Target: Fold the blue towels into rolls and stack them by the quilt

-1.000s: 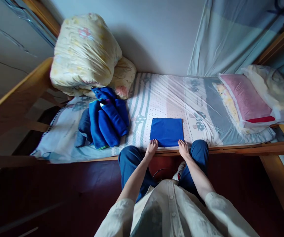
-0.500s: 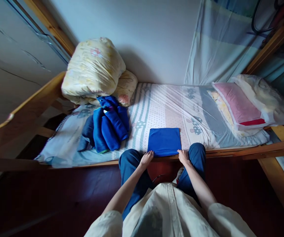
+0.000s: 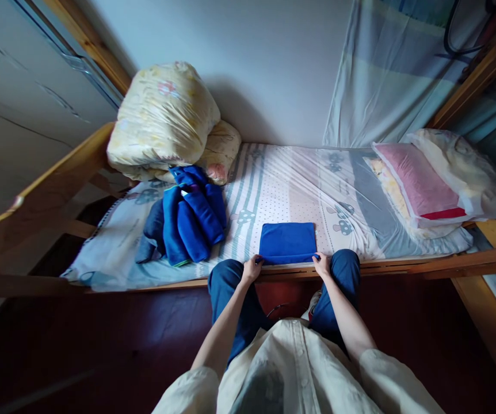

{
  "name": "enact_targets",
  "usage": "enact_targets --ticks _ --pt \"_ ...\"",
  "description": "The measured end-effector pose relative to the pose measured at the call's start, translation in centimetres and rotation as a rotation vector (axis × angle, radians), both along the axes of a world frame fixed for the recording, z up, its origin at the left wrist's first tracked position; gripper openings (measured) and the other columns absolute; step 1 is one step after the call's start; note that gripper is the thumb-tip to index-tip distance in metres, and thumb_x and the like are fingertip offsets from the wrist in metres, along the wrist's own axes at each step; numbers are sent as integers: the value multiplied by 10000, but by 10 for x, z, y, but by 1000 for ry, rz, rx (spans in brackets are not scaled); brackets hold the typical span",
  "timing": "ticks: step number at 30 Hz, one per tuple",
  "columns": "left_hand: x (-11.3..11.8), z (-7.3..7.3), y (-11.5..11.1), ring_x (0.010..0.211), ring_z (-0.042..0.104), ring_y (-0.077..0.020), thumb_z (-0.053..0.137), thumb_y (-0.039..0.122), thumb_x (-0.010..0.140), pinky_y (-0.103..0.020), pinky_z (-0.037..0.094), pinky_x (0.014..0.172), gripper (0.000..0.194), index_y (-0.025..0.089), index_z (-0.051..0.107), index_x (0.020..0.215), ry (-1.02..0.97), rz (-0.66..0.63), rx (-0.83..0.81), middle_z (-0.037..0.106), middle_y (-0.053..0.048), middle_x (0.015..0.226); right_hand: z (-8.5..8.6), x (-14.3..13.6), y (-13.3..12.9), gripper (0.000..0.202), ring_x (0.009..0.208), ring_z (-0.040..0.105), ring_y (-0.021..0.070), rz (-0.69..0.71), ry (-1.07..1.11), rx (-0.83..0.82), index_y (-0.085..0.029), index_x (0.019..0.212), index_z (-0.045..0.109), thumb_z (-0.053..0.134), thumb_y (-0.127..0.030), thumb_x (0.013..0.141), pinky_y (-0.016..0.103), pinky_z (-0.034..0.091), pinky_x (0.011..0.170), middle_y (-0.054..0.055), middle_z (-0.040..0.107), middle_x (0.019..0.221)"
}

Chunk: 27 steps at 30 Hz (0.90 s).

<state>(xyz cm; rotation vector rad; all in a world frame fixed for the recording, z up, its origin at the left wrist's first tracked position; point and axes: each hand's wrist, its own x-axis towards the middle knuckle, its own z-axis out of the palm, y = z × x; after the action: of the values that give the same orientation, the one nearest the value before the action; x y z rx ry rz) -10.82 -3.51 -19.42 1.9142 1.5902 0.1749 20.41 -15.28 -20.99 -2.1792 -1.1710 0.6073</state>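
Note:
A rectangular blue cloth (image 3: 287, 240) lies flat on the bed, close to its front edge. Its near edge is turned up into a narrow fold. My left hand (image 3: 252, 268) pinches the near left corner, with a bit of blue showing at the fingertips. At the near right corner, my right hand (image 3: 321, 265) is closed on the cloth in the same way. To the left, a loose pile of blue clothing (image 3: 196, 218) rests on the sheet, away from both hands.
A bulky yellow floral quilt (image 3: 161, 118) sits at the bed's back left. On the right lie a pink pillow (image 3: 418, 178) in clear wrapping and other bedding. The bed's wooden rail (image 3: 438, 264) runs along the front, just past my knees.
Both hands have moved slightly away from me, carrying the cloth's near edge up and over. The cloth now looks shorter from front to back.

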Motion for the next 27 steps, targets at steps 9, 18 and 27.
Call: enact_targets --ticks 9,18,27 --pt "2 -4 6 960 759 -229 626 321 910 -318 574 889 269 175 707 1121 -39 133 -46 799 -83 971 -18 3 15 311 924 743 241 -76 44 -24 -143 1076 745 586 -315 871 348 581 873 133 795 1023" --pt "2 -6 9 953 759 -261 590 340 934 -334 564 878 276 153 733 1078 -6 194 -68 795 -124 951 -22 9 16 313 784 703 224 -96 43 -59 -149 924 754 544 -378 882 311 558 783 110 784 865" --pt "2 -3 5 897 763 -250 612 334 918 -319 572 847 272 157 738 1082 -23 198 -53 796 -114 923 -20 7 16 311 775 710 231 -102 54 -77 -138 924 752 542 -362 873 310 556 772 124 789 870"
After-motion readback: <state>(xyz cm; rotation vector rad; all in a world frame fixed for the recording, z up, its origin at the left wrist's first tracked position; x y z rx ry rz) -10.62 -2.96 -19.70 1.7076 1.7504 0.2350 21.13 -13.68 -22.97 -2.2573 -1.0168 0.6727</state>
